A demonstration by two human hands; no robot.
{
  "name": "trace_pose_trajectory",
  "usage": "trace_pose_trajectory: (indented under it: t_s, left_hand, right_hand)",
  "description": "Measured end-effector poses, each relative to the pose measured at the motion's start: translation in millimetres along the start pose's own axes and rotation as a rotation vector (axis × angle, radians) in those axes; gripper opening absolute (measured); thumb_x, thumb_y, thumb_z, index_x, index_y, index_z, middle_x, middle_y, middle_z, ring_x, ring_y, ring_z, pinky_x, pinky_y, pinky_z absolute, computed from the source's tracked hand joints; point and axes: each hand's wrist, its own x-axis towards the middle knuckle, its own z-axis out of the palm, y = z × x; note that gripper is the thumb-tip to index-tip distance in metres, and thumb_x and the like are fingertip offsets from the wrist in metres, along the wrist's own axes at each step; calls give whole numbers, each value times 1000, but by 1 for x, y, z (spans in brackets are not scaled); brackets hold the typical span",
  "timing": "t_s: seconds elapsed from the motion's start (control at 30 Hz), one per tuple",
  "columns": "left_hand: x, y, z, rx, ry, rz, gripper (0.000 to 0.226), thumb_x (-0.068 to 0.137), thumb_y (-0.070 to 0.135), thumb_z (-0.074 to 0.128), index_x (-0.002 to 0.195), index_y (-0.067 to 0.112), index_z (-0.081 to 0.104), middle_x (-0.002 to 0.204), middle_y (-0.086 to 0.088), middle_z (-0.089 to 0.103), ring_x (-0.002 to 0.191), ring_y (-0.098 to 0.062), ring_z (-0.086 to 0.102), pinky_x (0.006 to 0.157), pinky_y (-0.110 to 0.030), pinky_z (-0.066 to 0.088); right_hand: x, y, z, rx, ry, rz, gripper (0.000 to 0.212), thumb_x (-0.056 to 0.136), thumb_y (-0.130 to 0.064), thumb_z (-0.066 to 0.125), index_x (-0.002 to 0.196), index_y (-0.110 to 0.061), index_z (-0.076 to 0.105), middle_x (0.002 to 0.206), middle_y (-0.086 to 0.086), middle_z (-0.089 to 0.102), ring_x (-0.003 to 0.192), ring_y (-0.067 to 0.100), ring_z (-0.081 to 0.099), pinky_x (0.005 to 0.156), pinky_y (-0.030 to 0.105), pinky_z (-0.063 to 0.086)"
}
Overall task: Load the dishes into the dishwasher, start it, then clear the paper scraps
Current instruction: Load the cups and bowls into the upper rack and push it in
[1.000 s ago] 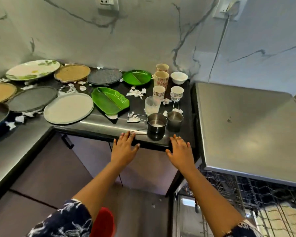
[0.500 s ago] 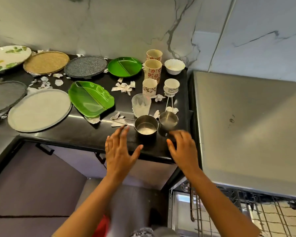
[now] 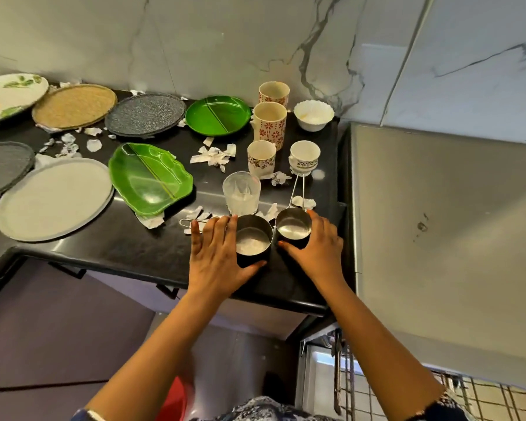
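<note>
Now L hand (image 3: 217, 253) grips big cup (image 3: 253, 238), R hand (image 3: 316, 247) small cup (image 3: 293, 227); earlier hovering.

Shiny steel cups (image 3: 253, 238) — glossy black counter (image 3: 128, 244)

The hands are no longer at the near edge of the surface (image 3: 134, 244); they are now forward at two steel cups. The left hand (image 3: 216, 256) now cups the big cup (image 3: 252, 238) from 9 o'clock, thumb at 6. The right hand (image 3: 316, 250) cups the small cup (image 3: 293, 227) from 3 o'clock.
</note>
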Motion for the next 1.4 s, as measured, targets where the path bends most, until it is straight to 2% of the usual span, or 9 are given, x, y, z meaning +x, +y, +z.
trace_pose_trajectory:
  t_s: [0.2, 0.37, 0.57, 0.7, 0.8, 0.87, 1.0, 1.2, 1.4]
  left_hand:
    - [11, -7, -5, -31, -5, 17, 98, 60, 83, 46, 124, 9, 56, 116, -7, 60, 124, -30, 49, 117, -43, -14]
    - [9, -13, -10, -92, 74, 20, 96, 59, 83, 52, 122, 10, 57, 118, -7, 61, 123, -26, 47, 118, -43, -11]
    - [-11, -11, -32, -224, 265, 96, 92, 60, 74, 60, 124, 8, 52, 120, -8, 58, 125, -24, 41, 116, -55, 6]
    - [-46, -15, -58, -290, 320, 178, 94, 59, 74, 62, 125, 8, 48, 116, -11, 60, 119, -23, 44, 112, -59, 17]
    - [-85, -19, -75, -369, 296, 194, 94, 57, 74, 60, 124, 8, 48, 113, -12, 62, 112, -23, 46, 106, -57, 30]
    - [-118, -19, -83, -417, 248, 189, 95, 56, 74, 59, 124, 9, 50, 111, -12, 63, 108, -21, 44, 101, -53, 36]
    - [-175, -12, -89, -436, 129, 222, 96, 57, 74, 58, 129, 12, 49, 111, -9, 63, 107, -22, 45, 98, -49, 38]
    - [-243, 23, -82, -506, -14, 266, 93, 59, 76, 55, 130, 17, 49, 115, -4, 62, 107, -22, 49, 92, -37, 32]
    - [-281, 78, -61, -572, -165, 291, 96, 58, 79, 54, 132, 18, 45, 116, -3, 61, 106, -24, 53, 91, -36, 30]
  right_hand:
    - [3, 4, 4, 138, 53, 6, 83, 65, -50, 77, 133, -19, 40, 130, 0, 51, 125, 21, 43, 99, 38, 30]
    - [-2, 6, -4, 297, 52, -16, 82, 64, -41, 82, 131, -21, 39, 131, 0, 49, 123, 19, 44, 104, 37, 33]
    - [-29, -3, -28, 450, 114, -114, 82, 64, -31, 85, 130, -16, 39, 130, 3, 48, 116, 11, 46, 90, 10, 36]
    - [-81, -10, -49, 543, 229, -175, 83, 63, -33, 81, 130, -10, 39, 128, 7, 48, 115, 12, 47, 95, 9, 40]
    - [-133, -10, -59, 648, 267, -160, 83, 63, -38, 79, 131, -16, 38, 130, 6, 48, 119, 18, 49, 100, 28, 45]
    - [-176, -8, -61, 730, 275, -102, 80, 62, -36, 79, 130, -24, 38, 130, 3, 47, 120, 18, 49, 98, 34, 47]
    - [-260, 0, -58, 868, 232, 15, 80, 65, -19, 82, 131, -24, 37, 131, 2, 47, 120, 17, 49, 96, 23, 47]
    - [-349, 33, -63, 906, 275, 171, 76, 60, -36, 77, 127, -31, 42, 127, 2, 51, 112, 11, 56, 89, 23, 51]
    - [-394, 90, -72, 1044, 366, 408, 67, 73, -8, 77, 131, -17, 44, 120, 3, 57, 98, 10, 63, 81, 24, 53]
